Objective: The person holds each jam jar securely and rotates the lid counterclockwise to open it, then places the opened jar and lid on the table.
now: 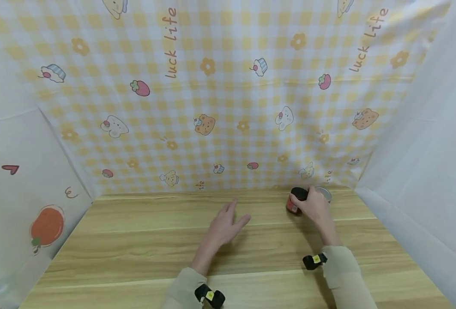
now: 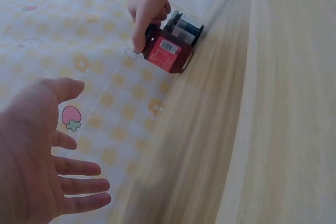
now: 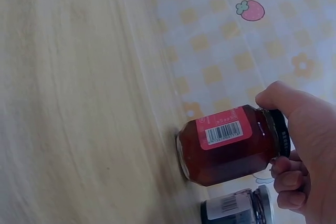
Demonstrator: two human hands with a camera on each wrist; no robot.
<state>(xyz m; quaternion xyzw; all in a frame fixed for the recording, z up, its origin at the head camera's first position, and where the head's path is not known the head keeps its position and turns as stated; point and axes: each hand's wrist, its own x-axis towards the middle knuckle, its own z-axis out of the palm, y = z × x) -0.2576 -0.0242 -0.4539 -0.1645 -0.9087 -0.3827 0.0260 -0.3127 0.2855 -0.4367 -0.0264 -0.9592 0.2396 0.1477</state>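
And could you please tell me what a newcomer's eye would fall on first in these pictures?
Probably the big yellow-and-white checked cloth hanging behind the wooden table. Next, perhaps, the dark red jar toward the table's far right, held near its black lid by the right hand. A second jar is beside it.

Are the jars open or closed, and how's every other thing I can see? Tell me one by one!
Red-labelled jar: dark lid on, lid end up; can't tell if it touches the table.
Second jar: silvery lid on, beside the first one.
Right grip: holding the red-labelled jar by its lid end.
Left grip: fingers stretched out, holding nothing.
Checked cloth: hanging behind the table, slightly creased.
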